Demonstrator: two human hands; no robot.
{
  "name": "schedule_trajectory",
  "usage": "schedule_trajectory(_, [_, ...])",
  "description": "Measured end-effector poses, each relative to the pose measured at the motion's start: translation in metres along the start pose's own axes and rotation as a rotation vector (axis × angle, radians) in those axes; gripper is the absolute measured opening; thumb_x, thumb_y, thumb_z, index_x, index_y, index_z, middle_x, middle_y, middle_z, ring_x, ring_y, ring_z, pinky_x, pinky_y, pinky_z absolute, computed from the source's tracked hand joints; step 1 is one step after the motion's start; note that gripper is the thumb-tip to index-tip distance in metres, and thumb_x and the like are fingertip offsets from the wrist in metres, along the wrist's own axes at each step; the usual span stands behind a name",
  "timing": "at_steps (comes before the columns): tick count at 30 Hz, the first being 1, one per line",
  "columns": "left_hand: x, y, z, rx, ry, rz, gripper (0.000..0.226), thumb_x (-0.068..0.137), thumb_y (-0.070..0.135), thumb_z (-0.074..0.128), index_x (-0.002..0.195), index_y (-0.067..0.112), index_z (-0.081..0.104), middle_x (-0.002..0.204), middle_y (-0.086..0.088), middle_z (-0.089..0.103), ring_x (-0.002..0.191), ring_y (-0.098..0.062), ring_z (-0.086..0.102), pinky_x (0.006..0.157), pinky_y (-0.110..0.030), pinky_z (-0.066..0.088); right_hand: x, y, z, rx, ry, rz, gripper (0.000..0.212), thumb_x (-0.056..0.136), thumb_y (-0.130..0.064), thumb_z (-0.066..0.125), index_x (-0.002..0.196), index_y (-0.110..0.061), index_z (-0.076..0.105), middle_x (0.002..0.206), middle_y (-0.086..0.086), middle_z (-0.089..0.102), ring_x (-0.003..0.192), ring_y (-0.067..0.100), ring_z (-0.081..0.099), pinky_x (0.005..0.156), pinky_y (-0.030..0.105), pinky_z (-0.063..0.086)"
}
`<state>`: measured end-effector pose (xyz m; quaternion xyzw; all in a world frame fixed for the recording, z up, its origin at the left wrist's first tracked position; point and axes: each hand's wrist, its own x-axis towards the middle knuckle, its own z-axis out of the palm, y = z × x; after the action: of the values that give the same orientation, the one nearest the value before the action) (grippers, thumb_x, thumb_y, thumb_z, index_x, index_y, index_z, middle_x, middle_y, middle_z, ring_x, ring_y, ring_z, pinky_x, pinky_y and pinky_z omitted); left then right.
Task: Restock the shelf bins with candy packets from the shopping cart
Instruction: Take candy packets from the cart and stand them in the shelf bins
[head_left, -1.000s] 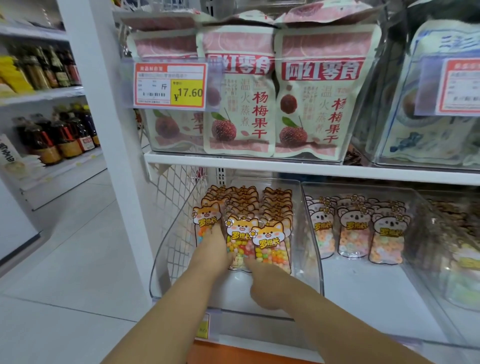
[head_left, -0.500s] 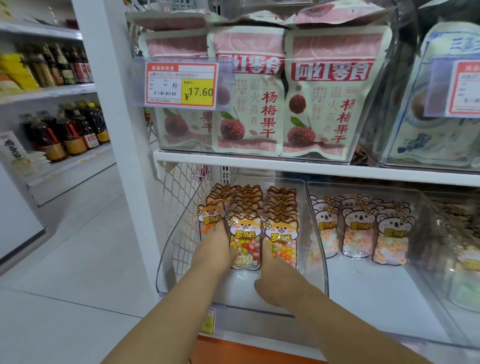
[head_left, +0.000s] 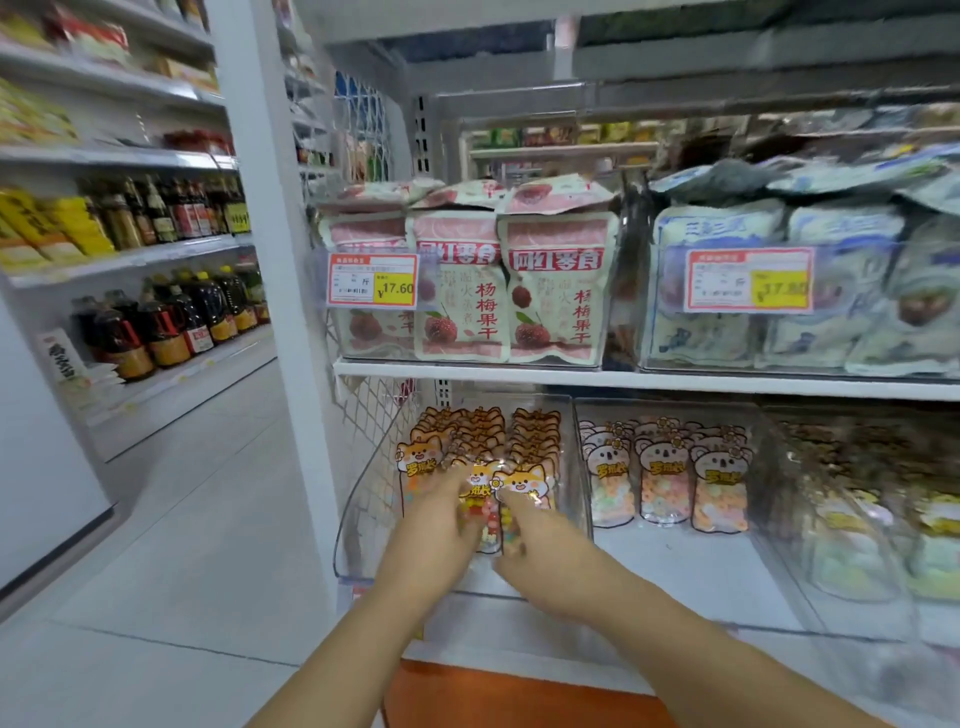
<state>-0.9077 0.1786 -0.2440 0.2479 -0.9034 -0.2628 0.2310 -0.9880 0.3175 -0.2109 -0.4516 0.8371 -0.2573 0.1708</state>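
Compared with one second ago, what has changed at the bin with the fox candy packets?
The left hand moved right, off the front-left fox packet onto the middle packet. The right hand moved up onto the front-right packet, so the hands nearly meet. Blur hides whether they grip. The rows behind, the clear bin and the koala packets stayed put.

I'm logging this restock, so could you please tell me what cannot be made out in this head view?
- Grip: the backs of the left hand and right hand hide their fingertips on the fox candy packets; holding or pressing is unclear.
- Right price tag: figures blurred.
- Rightmost bin: contents smeared by blur and glare.
- Shopping cart: outside the frame.
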Motion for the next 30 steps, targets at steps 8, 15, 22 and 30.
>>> schedule_trajectory(8, [-0.073,0.136,-0.016,-0.263,0.011,0.252,0.037,0.094,0.011,0.057,0.124,0.032,0.061,0.106,0.018,0.065,0.088,-0.001,0.063,0.076,-0.017,0.050,-0.135,0.013,-0.079,-0.061,0.295,-0.184,0.041,0.093,-0.023,0.058,0.132,-0.034,0.059,0.092,-0.016,0.065,0.080,0.006,0.062,0.075,0.030,0.052])
schedule_trajectory(15, [-0.109,0.271,0.015,-0.344,-0.124,0.501,0.034,0.092,0.009,0.059,0.112,0.037,0.063,0.101,0.021,0.069,0.090,0.007,0.062,0.072,-0.011,0.044,-0.273,0.046,-0.165,-0.269,0.455,-0.078,0.032,0.093,-0.027,0.060,0.124,-0.024,0.065,0.096,-0.007,0.070,0.088,0.015,0.064,0.079,0.037,0.053])
schedule_trajectory(22, [-0.176,0.410,0.085,-0.416,-0.313,0.751,0.022,0.096,0.019,0.061,0.108,0.038,0.064,0.094,0.018,0.069,0.081,0.005,0.063,0.070,-0.014,0.046,-0.445,0.112,-0.229,-0.465,0.442,0.244,0.028,0.095,-0.033,0.061,0.119,-0.020,0.065,0.101,-0.003,0.072,0.085,0.014,0.063,0.075,0.030,0.050])
schedule_trajectory(30, [-0.243,0.489,0.158,-0.206,-0.583,0.948,0.025,0.097,0.023,0.058,0.120,0.029,0.065,0.104,0.013,0.066,0.094,-0.008,0.062,0.085,-0.026,0.050,-0.593,0.216,-0.225,-0.309,0.391,0.643,0.036,0.095,-0.031,0.064,0.128,-0.019,0.061,0.112,-0.003,0.071,0.097,0.015,0.065,0.089,0.034,0.051])
